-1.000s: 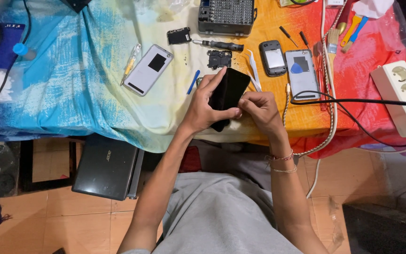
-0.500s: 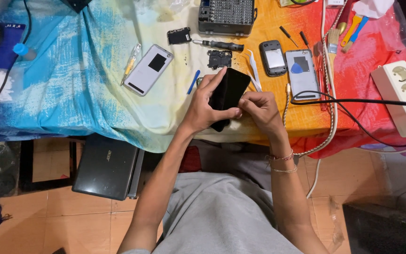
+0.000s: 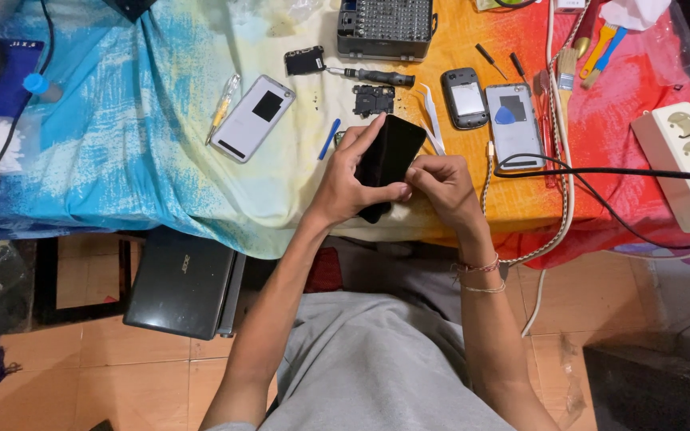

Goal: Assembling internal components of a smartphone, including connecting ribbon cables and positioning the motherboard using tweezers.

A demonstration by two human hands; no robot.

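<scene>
A black smartphone (image 3: 390,157) is held screen-up over the front edge of the table. My left hand (image 3: 348,177) wraps its left side, thumb across the lower part. My right hand (image 3: 439,182) pinches its right edge near the bottom with fingertips. Just beyond the phone lie a small black circuit board (image 3: 374,99), white tweezers (image 3: 433,116) and a blue pry stick (image 3: 329,139) on the colourful cloth (image 3: 161,160).
A white phone back cover (image 3: 251,118), yellow screwdriver (image 3: 224,108), black screwdriver (image 3: 377,76), bit set case (image 3: 385,29), small grey phone (image 3: 463,97), silver phone with blue pick (image 3: 513,124), brush (image 3: 565,68), white power strip (image 3: 684,164) with black cable. A laptop (image 3: 185,283) stands below the table.
</scene>
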